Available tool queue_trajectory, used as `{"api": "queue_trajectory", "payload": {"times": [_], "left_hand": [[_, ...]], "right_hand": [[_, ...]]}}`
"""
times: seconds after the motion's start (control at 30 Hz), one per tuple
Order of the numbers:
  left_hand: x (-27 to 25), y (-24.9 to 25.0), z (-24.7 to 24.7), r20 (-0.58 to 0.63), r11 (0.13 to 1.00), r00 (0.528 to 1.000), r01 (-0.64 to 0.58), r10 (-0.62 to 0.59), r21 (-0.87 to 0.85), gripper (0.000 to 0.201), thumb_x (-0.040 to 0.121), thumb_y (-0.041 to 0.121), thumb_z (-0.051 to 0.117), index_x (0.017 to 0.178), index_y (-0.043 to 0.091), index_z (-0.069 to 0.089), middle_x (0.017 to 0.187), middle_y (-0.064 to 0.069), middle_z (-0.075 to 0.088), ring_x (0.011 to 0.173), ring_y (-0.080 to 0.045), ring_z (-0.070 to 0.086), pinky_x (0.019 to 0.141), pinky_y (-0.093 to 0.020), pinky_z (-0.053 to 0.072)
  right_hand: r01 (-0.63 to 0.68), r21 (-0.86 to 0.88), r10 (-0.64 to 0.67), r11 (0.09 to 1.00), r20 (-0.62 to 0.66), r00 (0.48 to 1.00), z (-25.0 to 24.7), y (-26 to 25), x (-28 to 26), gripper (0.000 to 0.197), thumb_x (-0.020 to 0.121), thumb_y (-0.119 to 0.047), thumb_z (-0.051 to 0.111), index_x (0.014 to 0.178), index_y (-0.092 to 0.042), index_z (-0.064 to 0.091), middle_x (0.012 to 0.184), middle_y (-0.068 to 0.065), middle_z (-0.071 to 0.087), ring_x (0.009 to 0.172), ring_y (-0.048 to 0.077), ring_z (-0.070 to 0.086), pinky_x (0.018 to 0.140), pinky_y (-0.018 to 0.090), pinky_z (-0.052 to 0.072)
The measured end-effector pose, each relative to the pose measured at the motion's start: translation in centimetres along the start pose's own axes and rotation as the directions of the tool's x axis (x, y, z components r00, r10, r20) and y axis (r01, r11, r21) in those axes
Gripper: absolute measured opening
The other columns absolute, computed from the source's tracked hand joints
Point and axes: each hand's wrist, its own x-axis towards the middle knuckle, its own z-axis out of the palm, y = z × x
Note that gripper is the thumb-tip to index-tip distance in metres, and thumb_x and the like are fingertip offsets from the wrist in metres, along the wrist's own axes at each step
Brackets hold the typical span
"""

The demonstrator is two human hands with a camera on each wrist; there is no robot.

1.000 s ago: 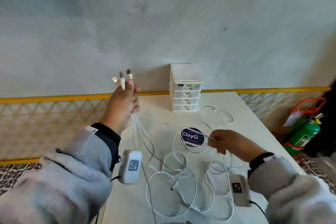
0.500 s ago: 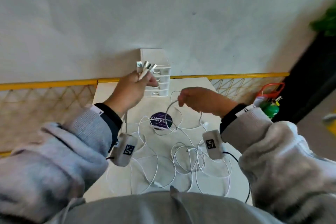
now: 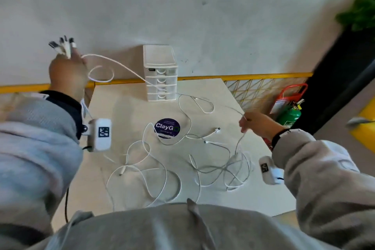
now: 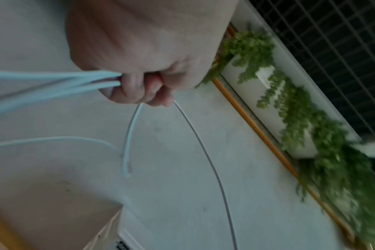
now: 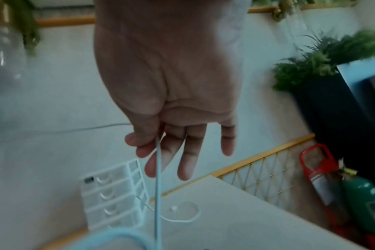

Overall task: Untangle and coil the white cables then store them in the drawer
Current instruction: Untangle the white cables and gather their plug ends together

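Note:
Several white cables [image 3: 154,170] lie tangled in loops on the white table [image 3: 129,107]. My left hand [image 3: 68,69] is raised at the far left and grips a bunch of cable plug ends [image 3: 63,46]; the strands [image 4: 54,84] leave its fist in the left wrist view. My right hand [image 3: 254,124], at the table's right edge, pinches one thin cable [image 5: 158,169] between thumb and forefinger, its other fingers straight. A small white four-drawer unit [image 3: 160,73] stands at the table's back against the wall, drawers closed.
A round purple sticker [image 3: 167,128] marks the table's middle. A yellow mesh railing [image 3: 259,89] runs behind the table. A green extinguisher [image 3: 289,113] with a red frame stands on the floor to the right. Green plants [image 3: 359,12] hang at the upper right.
My left hand swung out left and higher with the plug ends. My right hand moved from the table's middle out to the right edge, drawing one cable away from the tangle.

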Motion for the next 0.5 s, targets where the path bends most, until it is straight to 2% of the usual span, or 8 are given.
{"api": "queue_trajectory", "payload": {"times": [0.03,0.1,0.2,0.27,0.33,0.4,0.43,0.5], "left_hand": [[-0.7,0.4,0.4,0.012,0.999,0.999,-0.049,0.049,0.016,0.037,0.098,0.041,0.035,0.086,0.018,0.063,0.105,-0.011,0.069,0.114,-0.032,0.059,0.093,-0.032,0.043],[-2.7,1.4,2.1,0.063,0.984,0.984,-0.17,0.167,0.049,0.04,0.099,0.036,0.039,0.101,0.008,0.067,0.111,-0.015,0.069,0.111,-0.033,0.06,0.091,-0.033,0.043],[-6.6,3.1,5.2,0.216,0.961,0.937,-0.275,0.276,-0.033,0.038,0.099,0.041,0.042,0.111,0.016,0.069,0.114,-0.006,0.069,0.091,-0.026,0.063,0.074,-0.03,0.044],[-9.6,4.2,7.3,0.424,0.954,0.856,-0.282,0.297,-0.1,0.034,0.098,0.042,0.045,0.108,0.022,0.07,0.103,0.01,0.069,0.067,-0.009,0.056,0.06,-0.024,0.039],[-12.2,5.0,8.8,0.617,0.95,0.731,-0.3,0.291,-0.093,0.028,0.098,0.041,0.047,0.091,0.028,0.071,0.074,0.027,0.066,0.053,0.005,0.049,0.054,-0.011,0.038],[-12.9,4.6,9.7,0.708,0.921,0.644,-0.39,0.291,-0.025,0.033,0.098,0.039,0.046,0.073,0.027,0.065,0.055,0.017,0.062,0.048,-0.003,0.048,0.046,-0.01,0.034],[-12.6,4.4,9.6,0.701,0.919,0.652,-0.394,0.287,-0.01,0.033,0.098,0.038,0.046,0.074,0.026,0.064,0.061,0.012,0.061,0.052,-0.006,0.048,0.048,-0.013,0.035],[-10.3,3.3,8.6,0.594,0.948,0.76,-0.317,0.263,-0.013,0.026,0.099,0.036,0.046,0.091,0.021,0.066,0.08,0.012,0.059,0.061,-0.007,0.049,0.053,-0.018,0.036]], "right_hand": [[0.039,0.08,-0.036,0.996,-0.033,0.999,0.1,-0.5,-0.2,0.025,0.087,0.011,0.048,0.07,-0.005,0.055,0.053,-0.002,0.064,0.052,0.006,0.065,0.063,0.029,0.047],[0.11,0.171,-0.101,0.979,-0.062,0.993,0.4,-3.4,-0.5,0.03,0.091,0.007,0.041,0.073,-0.008,0.059,0.043,-0.005,0.055,0.042,0.008,0.059,0.054,0.021,0.045],[0.247,0.15,-0.248,0.957,-0.013,0.969,1.1,-9.0,-1.1,0.03,0.089,-0.006,0.044,0.075,-0.019,0.067,0.051,-0.009,0.047,0.046,0.015,0.047,0.053,0.026,0.046],[0.33,0.094,-0.334,0.939,0.034,0.942,1.5,-12.4,-1.8,0.023,0.087,-0.015,0.048,0.078,-0.02,0.068,0.058,-0.007,0.05,0.051,0.013,0.044,0.052,0.025,0.043],[0.4,0.01,-0.4,0.917,0.039,0.916,1.6,-14.8,-2.3,0.018,0.088,-0.023,0.053,0.079,-0.021,0.067,0.058,-0.01,0.053,0.044,0.004,0.044,0.047,0.017,0.041],[0.408,-0.03,-0.407,0.912,0.037,0.913,1.4,-15.2,-2.1,0.014,0.087,-0.028,0.058,0.078,-0.021,0.066,0.062,-0.009,0.052,0.043,0.001,0.043,0.045,0.016,0.038],[0.393,-0.04,-0.392,0.919,0.037,0.919,1.1,-14.5,-1.8,0.013,0.087,-0.029,0.06,0.08,-0.019,0.066,0.063,-0.008,0.051,0.046,0.004,0.044,0.047,0.018,0.038],[0.32,-0.055,-0.318,0.946,0.031,0.947,0.2,-11.6,-1.2,0.014,0.087,-0.027,0.06,0.082,-0.015,0.066,0.059,-0.007,0.049,0.05,0.011,0.043,0.051,0.021,0.036]]}}
